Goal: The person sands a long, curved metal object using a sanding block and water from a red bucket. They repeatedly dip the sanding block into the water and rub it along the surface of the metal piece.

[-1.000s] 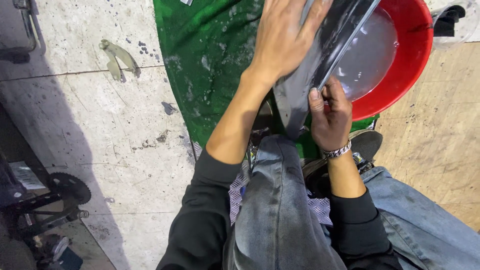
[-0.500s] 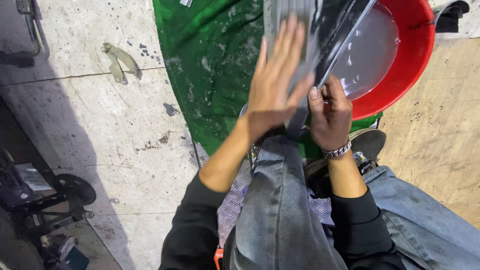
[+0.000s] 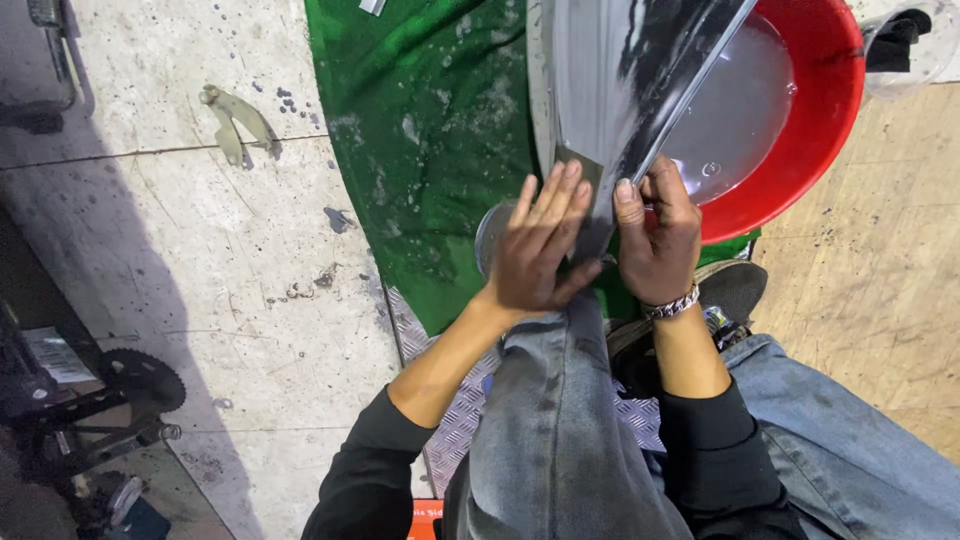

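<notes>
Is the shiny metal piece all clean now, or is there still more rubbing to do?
Not finished, it seems. The metal piece already looks wet and shiny along its top. Right now the left hand presses flat on its lower end with a small pad, while the right hand grips the edge. The red tub of water sits beside it, so rinsing probably remains.

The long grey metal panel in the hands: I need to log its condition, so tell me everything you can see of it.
The grey metal panel is long, curved and glossy, with a wet-looking sheen and streaky reflections. It runs from the person's knee up out of the picture's top, tilted over the red basin of water and the green cloth. The left hand lies flat on its face with a small grey pad under the fingers; the right hand grips its right edge.
</notes>
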